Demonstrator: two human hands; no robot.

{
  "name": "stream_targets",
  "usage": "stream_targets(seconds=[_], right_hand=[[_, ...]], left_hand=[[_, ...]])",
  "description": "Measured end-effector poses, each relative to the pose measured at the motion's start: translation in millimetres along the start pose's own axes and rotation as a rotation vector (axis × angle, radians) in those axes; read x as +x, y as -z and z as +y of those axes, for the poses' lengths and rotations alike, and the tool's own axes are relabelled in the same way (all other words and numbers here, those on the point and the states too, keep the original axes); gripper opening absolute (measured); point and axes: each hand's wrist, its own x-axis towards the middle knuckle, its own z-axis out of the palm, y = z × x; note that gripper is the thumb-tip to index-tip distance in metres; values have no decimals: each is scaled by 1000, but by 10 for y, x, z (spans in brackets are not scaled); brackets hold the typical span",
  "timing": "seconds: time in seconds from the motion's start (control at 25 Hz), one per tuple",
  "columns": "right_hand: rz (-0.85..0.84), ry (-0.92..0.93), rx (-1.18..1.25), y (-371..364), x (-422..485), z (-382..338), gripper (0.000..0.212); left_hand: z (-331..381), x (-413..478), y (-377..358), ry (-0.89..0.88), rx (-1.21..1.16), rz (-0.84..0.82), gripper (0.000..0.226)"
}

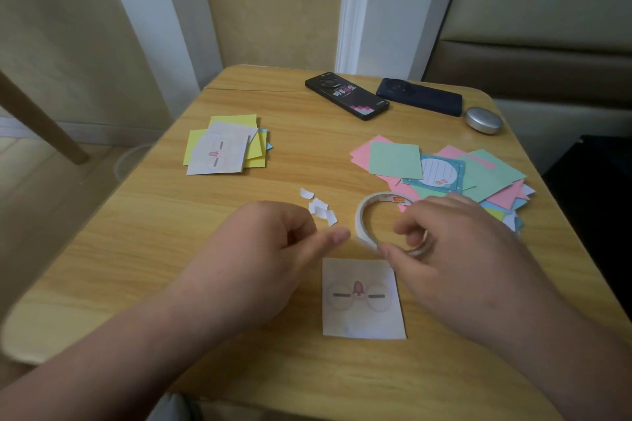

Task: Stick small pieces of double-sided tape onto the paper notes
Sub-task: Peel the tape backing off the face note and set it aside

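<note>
Right hand [455, 249] gripped tape roll [361, 223] at 12 o'clock of paper note [362, 318]; left hand [270, 249] fingers curled, hold indeterminate.

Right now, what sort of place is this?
Probably a room in a home: a small wooden table by a wallpapered wall, a padded seat back on the right, and two phones, paper notes and a tape roll on the table.
</note>
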Motion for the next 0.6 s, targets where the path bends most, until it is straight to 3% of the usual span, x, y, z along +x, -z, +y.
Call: stream_targets(seconds=[0.12,0.24,0.28,0.32,0.4,0.48,0.6], right_hand=[[-91,79,-70,-101,88,75,19],[-106,99,-61,-146,156,105,18],[-73,94,15,-109,146,74,16],[-25,73,131,-62,112,45,15],[46,28,411,42,-1,-43,16],[22,59,646,114,-127,-157,17],[-19,140,779,142,-257,-298,15]], left_hand=[[13,6,-3,-26,-132,59,55],[-5,4,-90,-83,-131,108,21],[5,-1,-107,-93,-161,127,10],[23,-7,-110,-97,-226,135,12],[25,-19,-98,-119,-444,140,32],[80,-37,-58,-190,-615,122,41],[161,-98,-60,-335,-704,129,29]])
